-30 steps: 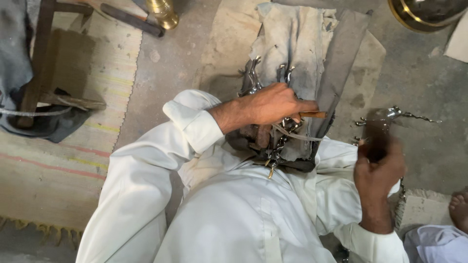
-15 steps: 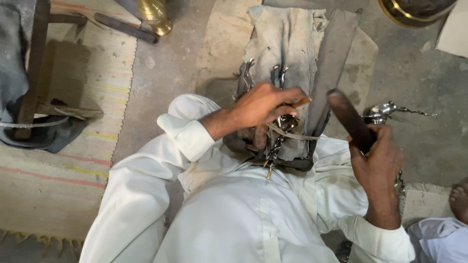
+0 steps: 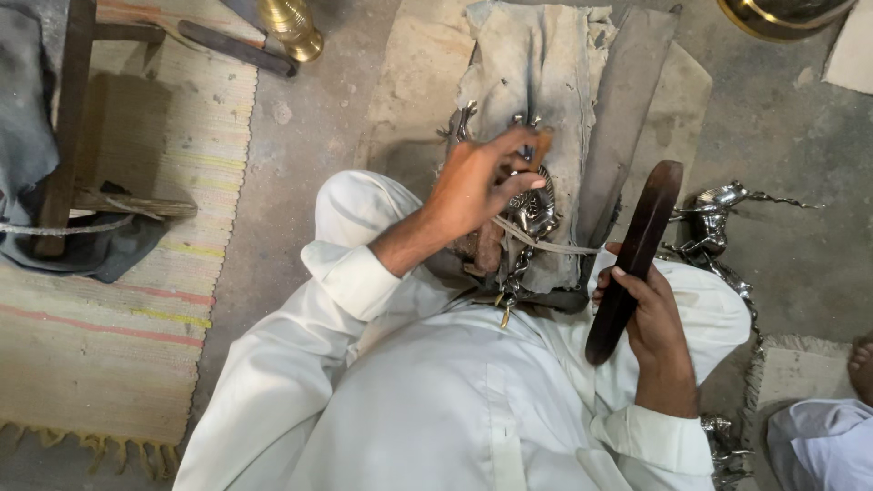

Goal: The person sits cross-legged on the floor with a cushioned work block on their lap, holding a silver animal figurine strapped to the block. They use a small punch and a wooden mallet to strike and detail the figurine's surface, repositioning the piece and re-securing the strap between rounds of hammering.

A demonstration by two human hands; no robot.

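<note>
Your right hand (image 3: 657, 314) has lifted the dark wooden stick (image 3: 635, 259) higher than it was a second ago. Back then the stick was low and mostly hidden behind your fist. Now its long flat shape stands out, tilted up and away from you, with the top end near the grey cloth (image 3: 546, 82). Your fingers are wrapped tight around its lower end.

Your left hand (image 3: 477, 186) has changed too. Before, it was pressed down flat over the shiny metal piece (image 3: 532, 211). Now the fingers are lifted and spread a little, and it looks blurry, so it is moving. It seems to pinch a small brown tool (image 3: 540, 145) near the fingertips, but I cannot tell for sure how it is held.

The shiny metal piece sits on the grey cloth just in front of your lap, under your left hand. A thin cord (image 3: 546, 244) runs across it, and a small chain (image 3: 509, 286) hangs down from it toward you.

With the stick up and the left hand at the metal, it looks like you are in the middle of working on that piece, not done with it.

Another shiny metal figure (image 3: 714, 218) lies on the floor (image 3: 309, 136) to your right, apart from your hands. A brass pot (image 3: 293, 27) stands far off on the left.
</note>
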